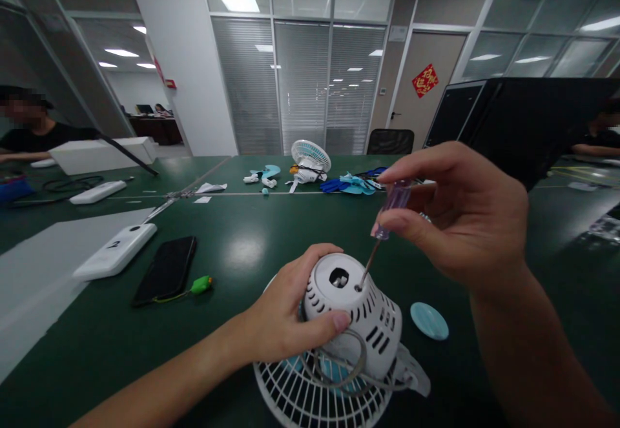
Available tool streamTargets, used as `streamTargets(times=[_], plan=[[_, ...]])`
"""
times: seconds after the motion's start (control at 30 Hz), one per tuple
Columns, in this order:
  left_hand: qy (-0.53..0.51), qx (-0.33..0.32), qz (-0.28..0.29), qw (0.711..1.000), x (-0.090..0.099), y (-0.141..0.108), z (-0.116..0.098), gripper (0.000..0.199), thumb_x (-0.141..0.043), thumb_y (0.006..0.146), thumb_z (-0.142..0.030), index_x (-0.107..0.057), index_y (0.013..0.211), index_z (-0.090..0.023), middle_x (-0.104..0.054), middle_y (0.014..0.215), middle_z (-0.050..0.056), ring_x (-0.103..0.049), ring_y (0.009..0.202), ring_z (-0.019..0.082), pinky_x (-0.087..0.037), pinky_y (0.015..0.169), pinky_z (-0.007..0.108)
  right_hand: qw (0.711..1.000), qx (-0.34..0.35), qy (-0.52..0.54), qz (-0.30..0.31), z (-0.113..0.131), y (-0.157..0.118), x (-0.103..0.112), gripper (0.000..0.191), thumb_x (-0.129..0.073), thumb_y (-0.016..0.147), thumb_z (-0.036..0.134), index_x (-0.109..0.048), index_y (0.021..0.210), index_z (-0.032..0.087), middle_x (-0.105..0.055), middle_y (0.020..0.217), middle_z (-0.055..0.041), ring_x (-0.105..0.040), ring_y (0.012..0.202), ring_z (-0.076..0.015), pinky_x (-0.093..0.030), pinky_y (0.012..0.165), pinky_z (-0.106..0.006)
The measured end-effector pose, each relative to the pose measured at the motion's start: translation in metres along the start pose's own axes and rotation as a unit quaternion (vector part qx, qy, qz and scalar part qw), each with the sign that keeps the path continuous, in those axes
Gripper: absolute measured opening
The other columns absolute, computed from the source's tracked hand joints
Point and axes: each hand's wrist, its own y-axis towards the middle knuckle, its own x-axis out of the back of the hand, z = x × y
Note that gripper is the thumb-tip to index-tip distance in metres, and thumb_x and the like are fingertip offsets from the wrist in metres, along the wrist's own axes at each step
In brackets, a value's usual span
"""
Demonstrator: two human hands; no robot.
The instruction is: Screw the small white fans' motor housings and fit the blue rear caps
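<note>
A small white electric fan (pixel 382 325) lies face down on the green table, its grille (pixel 290 392) underneath and its vented motor housing upward. My left hand (pixel 300 315) wraps around the housing, thumb on the near side. Between the thumb and fingers of my right hand (pixel 460 215) is a screwdriver (pixel 394 205) with a clear purple handle. Its tilted shaft reaches down to a screw hole in the top of the housing, beside a larger dark opening. A grey cord loops over the housing's near side. Right of the fan rests a light blue disc (pixel 429 321).
To the left lie a black phone (pixel 166 270) with a green charm (pixel 201 285) and a white device (pixel 116 250). Farther back stand another small fan (pixel 310 160) and blue fan parts (pixel 351 184). A large black monitor (pixel 527 124) rises at right. People sit at both sides.
</note>
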Motion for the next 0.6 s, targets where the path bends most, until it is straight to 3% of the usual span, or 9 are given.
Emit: streamTargets(times=[0.2,0.3,0.37,0.5,0.6], plan=[[0.003,0.002,-0.017,1.0,-0.0012,0.0003,-0.0017,0.052,-0.062,0.085,-0.045,-0.042,0.126,-0.02,-0.064,0.107,0.007,-0.06,0.099,0.027,-0.051,0.081,0.038,0.996,-0.035,0.046,0.07,0.0021,-0.0009,-0.0018,0.028,-0.062,0.092,0.022,-0.066,0.117,0.033,-0.07,0.097,0.0003,-0.071,0.076,-0.0166,-0.063,0.069,-0.031],[0.003,-0.002,-0.013,1.0,-0.0011,0.0001,-0.0004,0.053,-0.062,0.085,-0.045,-0.042,0.128,-0.02,-0.064,0.11,0.008,-0.06,0.098,0.026,-0.05,0.081,0.038,0.999,-0.024,0.04,0.028,0.0018,-0.0009,-0.0022,0.034,-0.077,0.078,0.018,-0.068,0.108,0.033,-0.066,0.083,0.0025,-0.066,0.065,-0.0143,-0.06,0.055,-0.025],[0.006,-0.006,-0.01,1.0,-0.0009,0.0,0.0006,0.054,-0.061,0.086,-0.045,-0.041,0.129,-0.02,-0.063,0.112,0.008,-0.06,0.099,0.027,-0.05,0.081,0.038,0.999,-0.014,0.034,0.004,0.0008,-0.001,-0.0027,0.039,-0.084,0.069,0.018,-0.068,0.102,0.033,-0.065,0.083,0.0032,-0.064,0.063,-0.0146,-0.059,0.051,-0.025],[0.012,-0.006,-0.007,1.0,-0.0004,0.0,0.0015,0.053,-0.06,0.087,-0.046,-0.041,0.128,-0.021,-0.064,0.11,0.008,-0.06,0.1,0.027,-0.051,0.082,0.038,1.0,-0.018,0.012,-0.012,0.0003,-0.0018,-0.007,0.038,-0.078,0.078,0.021,-0.066,0.111,0.036,-0.07,0.099,0.0023,-0.07,0.079,-0.0196,-0.062,0.06,-0.032],[0.012,-0.01,-0.008,1.0,-0.0003,0.0001,0.0013,0.052,-0.06,0.087,-0.046,-0.04,0.129,-0.021,-0.063,0.112,0.008,-0.06,0.099,0.026,-0.052,0.081,0.038,1.0,0.003,0.001,-0.02,0.0011,-0.0022,-0.0089,0.038,-0.077,0.079,0.02,-0.067,0.114,0.032,-0.071,0.099,0.0014,-0.07,0.083,-0.0186,-0.06,0.057,-0.028]])
